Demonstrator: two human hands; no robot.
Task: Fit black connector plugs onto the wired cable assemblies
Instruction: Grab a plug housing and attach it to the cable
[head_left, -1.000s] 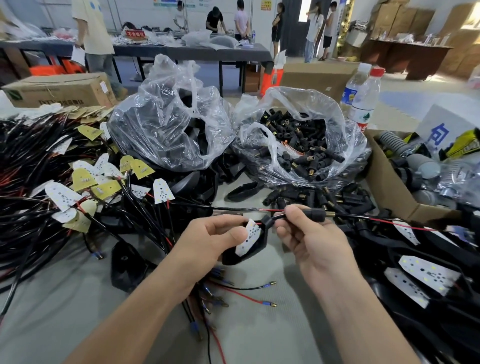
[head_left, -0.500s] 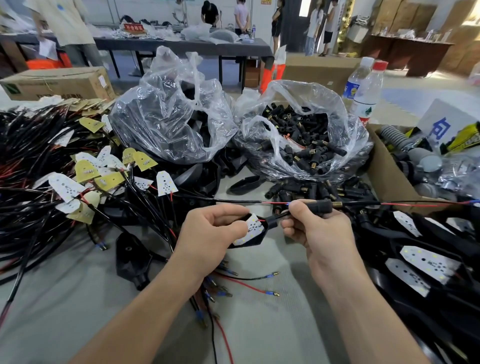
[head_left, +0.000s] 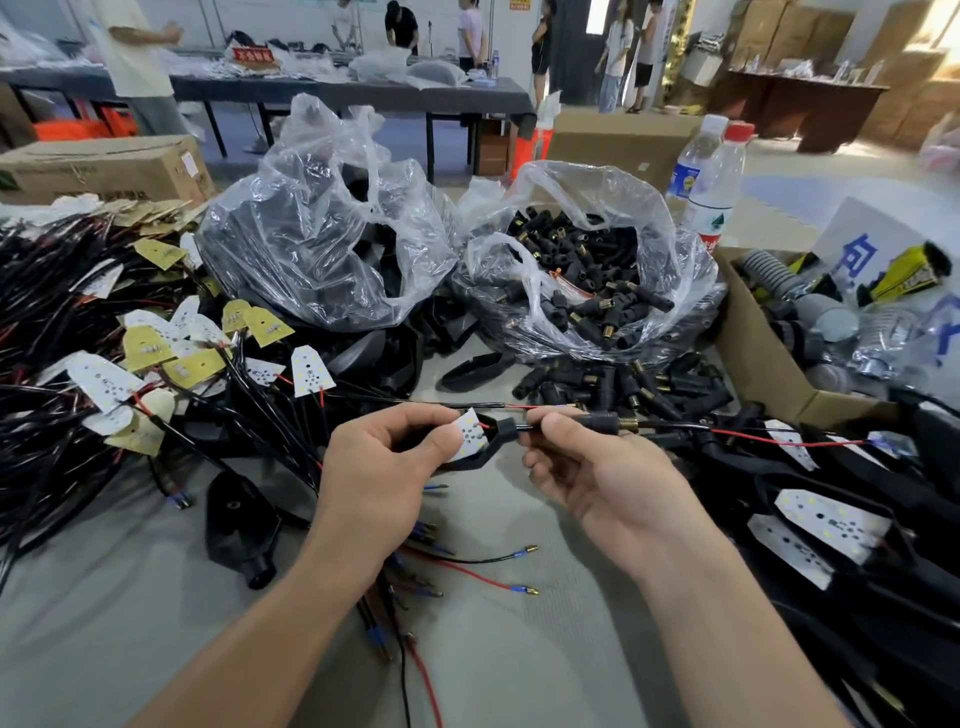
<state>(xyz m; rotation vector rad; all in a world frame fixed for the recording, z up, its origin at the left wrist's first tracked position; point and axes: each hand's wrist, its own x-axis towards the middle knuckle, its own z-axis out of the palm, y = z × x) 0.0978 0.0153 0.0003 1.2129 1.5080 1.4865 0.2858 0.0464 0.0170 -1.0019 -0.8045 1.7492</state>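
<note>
While the right hand (head_left: 613, 483) pinches it, the black plug (head_left: 602, 422) has slid closer.
Left hand (head_left: 379, 467) grips the lamp housing (head_left: 501, 430) just leftward; seating looks close.

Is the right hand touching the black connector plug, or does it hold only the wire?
Touching. The head view shows the right hand pinching the black connector plug between thumb and fingers, with no gap.

Bare table (head_left: 545, 649) between cable heap (head_left: 62, 332) and black housings (head_left: 831, 519); bags (head_left: 582, 270) block behind.
</note>
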